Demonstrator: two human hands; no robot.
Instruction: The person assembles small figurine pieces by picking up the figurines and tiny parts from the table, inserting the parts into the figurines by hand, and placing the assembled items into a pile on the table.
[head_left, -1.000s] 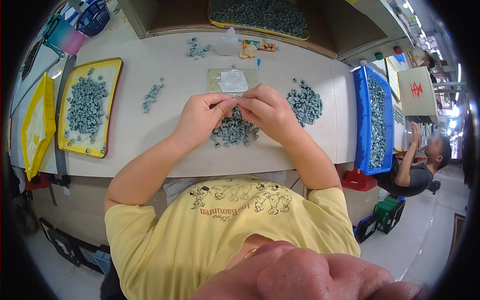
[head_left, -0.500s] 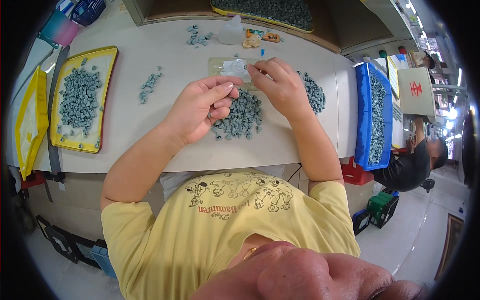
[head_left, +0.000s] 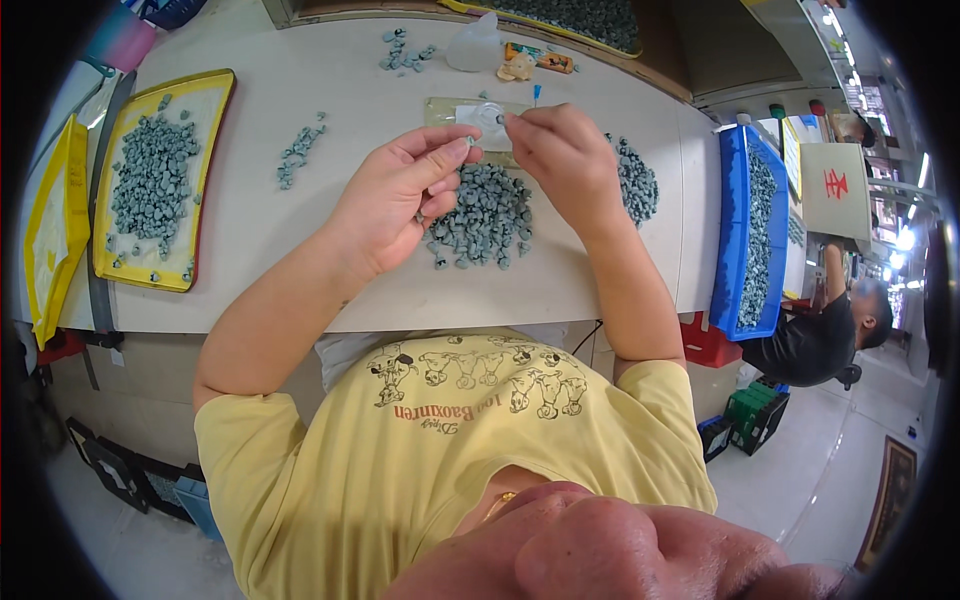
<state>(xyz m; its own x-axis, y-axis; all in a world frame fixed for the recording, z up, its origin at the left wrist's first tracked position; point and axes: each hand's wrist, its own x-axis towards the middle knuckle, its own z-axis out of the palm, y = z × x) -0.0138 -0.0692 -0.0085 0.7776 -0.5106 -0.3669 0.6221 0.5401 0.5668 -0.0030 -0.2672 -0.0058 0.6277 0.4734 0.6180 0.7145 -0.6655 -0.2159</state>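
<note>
My left hand is closed, with thumb and forefinger pinching a small grey-green piece. Its other fingers curl inward. To its right, my right hand is closed in a pinch, fingertips by a small dark spot at the edge of a clear round dish; what they grip is too small to make out. A thin blue-topped stick shows just behind the right hand; whether that hand holds it cannot be told. Under the hands lies a heap of small grey-green pieces. The dish rests on a yellowish flat pad.
At left a yellow tray holds many such pieces, beside another yellow tray. A blue bin stands at right. A second pile lies beyond my right wrist. A translucent bag-like item sits behind. A co-worker sits far right.
The whole view has shifted slightly. My left fingertips have turned a little, so the pinched piece shows more plainly. The right hand stays pinched near the dish.
</note>
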